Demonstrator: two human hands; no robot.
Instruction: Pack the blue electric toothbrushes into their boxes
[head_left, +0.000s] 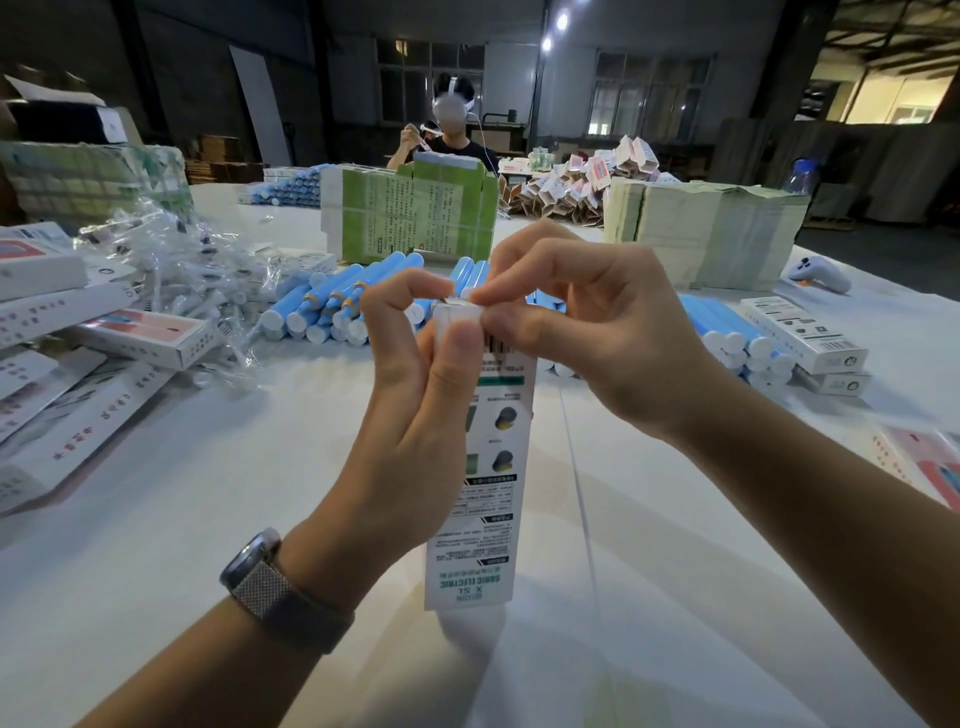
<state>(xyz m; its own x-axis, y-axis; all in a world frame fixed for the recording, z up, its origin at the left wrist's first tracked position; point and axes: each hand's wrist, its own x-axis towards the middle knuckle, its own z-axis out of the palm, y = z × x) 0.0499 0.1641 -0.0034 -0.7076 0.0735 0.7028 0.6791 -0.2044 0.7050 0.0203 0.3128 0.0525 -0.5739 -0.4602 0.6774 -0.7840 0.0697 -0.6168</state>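
A tall white toothbrush box (491, 483) with green and black print stands upright on the table in front of me. My left hand (415, 395) grips its upper part, thumb pressed on the front face near the top. My right hand (587, 332) pinches the small flap at the box's top end between thumb and forefinger. Whether a toothbrush is inside is hidden. Blue electric toothbrushes (322, 306) lie heaped behind my hands, and another heap of blue toothbrushes (732, 338) lies to the right.
A pile of clear-bagged brush heads (182, 270) and flat boxes (140, 338) sit at left. Closed white boxes (810, 332) lie at right. Green carton stacks (410, 213) and paper stacks (711, 228) stand behind. A person (447, 135) works across the table.
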